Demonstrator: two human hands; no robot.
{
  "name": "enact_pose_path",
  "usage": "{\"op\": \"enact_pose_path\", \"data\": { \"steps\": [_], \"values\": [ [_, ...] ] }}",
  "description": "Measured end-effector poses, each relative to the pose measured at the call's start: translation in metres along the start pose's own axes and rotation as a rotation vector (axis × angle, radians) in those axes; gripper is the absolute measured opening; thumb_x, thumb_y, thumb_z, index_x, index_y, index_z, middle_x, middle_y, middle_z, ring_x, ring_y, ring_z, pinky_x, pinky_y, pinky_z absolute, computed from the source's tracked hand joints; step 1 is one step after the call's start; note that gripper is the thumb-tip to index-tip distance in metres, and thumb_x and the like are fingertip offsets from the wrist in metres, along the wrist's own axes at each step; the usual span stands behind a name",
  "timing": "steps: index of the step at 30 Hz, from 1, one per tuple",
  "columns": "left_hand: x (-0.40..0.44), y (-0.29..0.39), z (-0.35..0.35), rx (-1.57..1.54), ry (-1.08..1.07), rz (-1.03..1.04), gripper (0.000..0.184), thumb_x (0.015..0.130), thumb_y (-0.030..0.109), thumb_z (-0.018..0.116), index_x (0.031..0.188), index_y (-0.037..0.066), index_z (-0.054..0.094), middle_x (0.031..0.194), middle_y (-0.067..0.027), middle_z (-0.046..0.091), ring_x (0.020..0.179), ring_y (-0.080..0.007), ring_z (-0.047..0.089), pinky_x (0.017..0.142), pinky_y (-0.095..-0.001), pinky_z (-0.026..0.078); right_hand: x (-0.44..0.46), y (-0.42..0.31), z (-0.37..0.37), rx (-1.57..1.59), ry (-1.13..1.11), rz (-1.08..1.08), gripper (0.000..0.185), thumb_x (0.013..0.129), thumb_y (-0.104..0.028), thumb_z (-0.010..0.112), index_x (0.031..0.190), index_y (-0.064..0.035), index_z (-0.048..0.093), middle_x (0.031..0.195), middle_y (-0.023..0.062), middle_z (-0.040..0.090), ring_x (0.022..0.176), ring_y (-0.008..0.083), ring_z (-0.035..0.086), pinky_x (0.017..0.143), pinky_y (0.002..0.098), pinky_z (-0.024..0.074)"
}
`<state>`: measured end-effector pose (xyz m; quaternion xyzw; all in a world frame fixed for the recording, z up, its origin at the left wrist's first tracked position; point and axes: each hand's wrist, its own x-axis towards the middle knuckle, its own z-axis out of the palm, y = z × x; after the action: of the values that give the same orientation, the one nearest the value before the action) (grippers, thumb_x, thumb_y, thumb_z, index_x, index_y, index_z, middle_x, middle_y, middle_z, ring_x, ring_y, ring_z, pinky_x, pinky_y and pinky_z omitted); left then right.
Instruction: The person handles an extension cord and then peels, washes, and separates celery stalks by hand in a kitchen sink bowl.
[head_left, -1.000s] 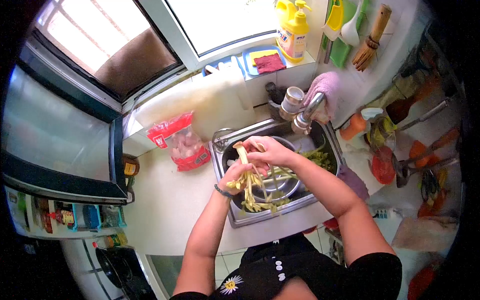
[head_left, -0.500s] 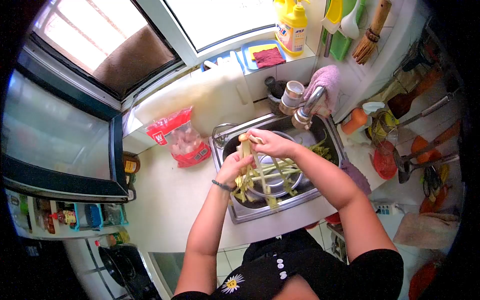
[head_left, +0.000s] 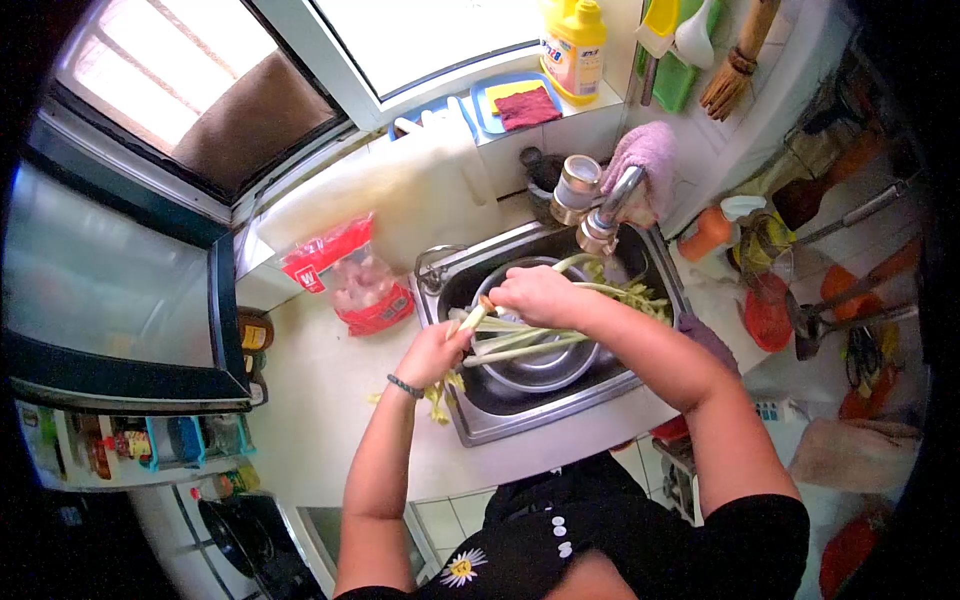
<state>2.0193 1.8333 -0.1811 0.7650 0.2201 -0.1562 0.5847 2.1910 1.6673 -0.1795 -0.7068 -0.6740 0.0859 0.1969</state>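
Over the sink, my left hand is closed around a bunch of celery, whose brownish root end points up toward my right hand. Yellowish leaves hang out below the left wrist. My right hand is closed beside that root end, with a pale green celery stalk sticking out past its knuckles; its fingertips are partly hidden. Below, loose celery stalks lie across a round metal bowl in the steel sink, their leafy ends to the right.
A tap with a pink cloth stands behind the sink. On the left counter lies a red and clear plastic bag, near a pale board against the wall. A yellow bottle is on the ledge.
My hands have moved apart: the left went down and left with the celery bunch, tilting it, while the right shifted slightly down. More of the bowl shows now.
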Motion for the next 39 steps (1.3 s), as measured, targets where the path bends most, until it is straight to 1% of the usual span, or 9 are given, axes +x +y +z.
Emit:
{"op": "enact_pose_path", "data": {
  "steps": [6, 8, 10, 20, 24, 28, 34, 37, 39],
  "values": [
    [-0.049, 0.007, -0.02, 0.725, 0.266, -0.078, 0.033, 0.091, 0.029, 0.048, 0.076, 0.001, 0.054, 0.061, -0.0173, 0.052, 0.059, -0.0303, 0.053, 0.058, -0.0393, 0.043, -0.025, 0.025, -0.008, -0.177, -0.178, 0.163, 0.012, 0.075, -0.013, 0.053, 0.087, -0.0117, 0.057, 0.071, 0.01, 0.061, 0.078, 0.0308, 0.06, 0.061, 0.0428, 0.0502],
    [-0.052, 0.007, -0.023, 0.478, 0.19, -0.101, 0.026, 0.094, 0.027, 0.046, 0.086, 0.003, 0.054, 0.066, -0.0142, 0.057, 0.063, -0.0269, 0.057, 0.061, -0.0393, 0.046, -0.029, 0.026, 0.002, -0.147, -0.196, 0.154, 0.011, 0.075, -0.013, 0.054, 0.085, -0.0109, 0.055, 0.073, 0.0114, 0.061, 0.077, 0.0315, 0.059, 0.061, 0.0442, 0.0498],
    [-0.042, 0.011, 0.001, -0.522, 0.063, 0.013, 0.019, 0.096, 0.023, 0.042, 0.099, 0.005, 0.049, 0.079, -0.0098, 0.06, 0.072, -0.0226, 0.059, 0.065, -0.0372, 0.049, -0.014, 0.009, 0.012, 0.004, 0.033, 0.116, 0.012, 0.074, -0.013, 0.055, 0.085, -0.0099, 0.054, 0.076, 0.0129, 0.06, 0.077, 0.0323, 0.059, 0.062, 0.0443, 0.0496],
    [0.095, -0.095, 0.088, -1.597, -0.059, -0.162, 0.027, 0.088, 0.02, 0.057, 0.107, 0.001, 0.05, 0.117, -0.0191, 0.053, 0.111, -0.0362, 0.05, 0.097, -0.0501, 0.042, -0.002, 0.045, 0.051, 0.321, 0.133, 0.18, 0.08, 0.059, -0.02, 0.075, 0.131, -0.0142, 0.04, 0.124, 0.0144, 0.049, 0.118, 0.0331, 0.042, 0.101, 0.0446, 0.03],
    [0.104, -0.088, 0.106, -1.643, 0.026, -0.189, 0.015, 0.093, 0.014, 0.046, 0.103, 0.002, 0.049, 0.119, -0.0223, 0.051, 0.112, -0.0405, 0.048, 0.097, -0.0555, 0.039, -0.049, 0.073, 0.091, 0.435, 0.4, 0.345, 0.061, 0.073, -0.015, 0.068, 0.128, -0.0113, 0.042, 0.121, 0.0104, 0.051, 0.113, 0.0295, 0.048, 0.097, 0.0425, 0.0367],
    [0.12, -0.081, 0.128, -1.569, 0.135, -0.27, 0.017, 0.094, 0.009, 0.04, 0.111, 0.005, 0.042, 0.116, -0.0203, 0.052, 0.108, -0.0389, 0.05, 0.093, -0.0557, 0.043, -0.087, 0.1, 0.086, 1.551, 0.962, 0.948, 0.029, 0.088, -0.021, 0.054, 0.115, -0.0118, 0.051, 0.116, 0.0062, 0.056, 0.109, 0.021, 0.052, 0.092, 0.0393, 0.0432],
    [0.163, -0.079, 0.153, -1.708, 0.322, -0.391, 0.025, 0.097, 0.023, 0.039, 0.113, 0.005, 0.043, 0.115, -0.0173, 0.052, 0.108, -0.0317, 0.051, 0.094, -0.0561, 0.043, -0.08, 0.16, 0.054, 2.064, 1.074, 0.743, 0.031, 0.092, -0.038, 0.046, 0.103, -0.0098, 0.055, 0.095, 0.0055, 0.062, 0.083, 0.0185, 0.06, 0.072, 0.0347, 0.0512],
    [0.181, -0.079, 0.164, -1.678, 0.328, -0.442, 0.028, 0.096, 0.029, 0.042, 0.113, 0.008, 0.045, 0.113, -0.0131, 0.053, 0.104, -0.0283, 0.052, 0.088, -0.0525, 0.046, -0.082, 0.16, 0.046, 1.95, 0.86, 1.205, 0.023, 0.088, -0.033, 0.05, 0.071, -0.019, 0.041, 0.058, -0.0044, 0.04, 0.04, 0.0087, 0.029, 0.036, 0.0224, 0.0175],
    [0.188, -0.07, 0.171, -1.626, 0.321, -0.499, 0.031, 0.095, 0.035, 0.043, 0.114, 0.011, 0.046, 0.113, -0.013, 0.055, 0.102, -0.0269, 0.052, 0.087, -0.0498, 0.043, -0.083, 0.148, 0.029, 1.899, 0.861, 1.26, 0.025, 0.087, -0.033, 0.051, 0.07, -0.019, 0.041, 0.057, -0.0043, 0.039, 0.039, 0.009, 0.03, 0.036, 0.0228, 0.0184]
  ]
}}
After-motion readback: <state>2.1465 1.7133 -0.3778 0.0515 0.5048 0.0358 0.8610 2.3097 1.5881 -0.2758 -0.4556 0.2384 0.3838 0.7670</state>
